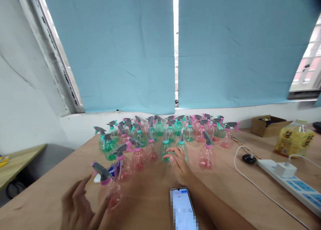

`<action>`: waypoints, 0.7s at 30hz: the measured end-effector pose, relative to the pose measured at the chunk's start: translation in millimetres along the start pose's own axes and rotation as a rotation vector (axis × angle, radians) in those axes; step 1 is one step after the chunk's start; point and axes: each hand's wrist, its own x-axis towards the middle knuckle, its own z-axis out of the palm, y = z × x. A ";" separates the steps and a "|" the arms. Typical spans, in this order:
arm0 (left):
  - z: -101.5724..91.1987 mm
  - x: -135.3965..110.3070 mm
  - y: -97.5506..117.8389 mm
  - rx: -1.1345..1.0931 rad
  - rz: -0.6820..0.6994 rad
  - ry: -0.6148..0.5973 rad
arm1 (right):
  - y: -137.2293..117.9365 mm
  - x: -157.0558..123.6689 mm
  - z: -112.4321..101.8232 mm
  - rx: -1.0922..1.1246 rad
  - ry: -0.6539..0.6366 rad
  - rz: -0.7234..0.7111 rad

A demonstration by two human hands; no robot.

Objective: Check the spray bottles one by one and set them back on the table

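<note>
Blue blinds hang behind the counter [220, 183] of spray bottles; left hand [77, 206] spread by a pink bottle [110, 189], right hand [179, 164] flat touching a green one [166, 151].

Illumination is soft, even daylight. It enters through the narrow gap [176, 46] between the blue blinds [240, 46] and at an uncovered window [307, 72] upper right, which is overexposed. Shadows on the surface [225, 186] are faint. Wide-angle distortion bends the frame edges. The left hand [77, 206] is motion-blurred; the phone screen [183, 210] is pixelated.
</note>
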 end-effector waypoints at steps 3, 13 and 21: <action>-10.4 45.7 11.1 0.077 0.122 -0.042 | -1.2 0.1 1.3 0.007 0.008 -0.013; 24.8 170.2 38.3 0.311 0.262 -0.631 | -1.0 -0.9 -1.2 0.014 0.007 -0.006; 12.5 167.4 60.0 0.240 0.315 -0.653 | -12.9 1.7 -8.3 0.039 0.058 0.019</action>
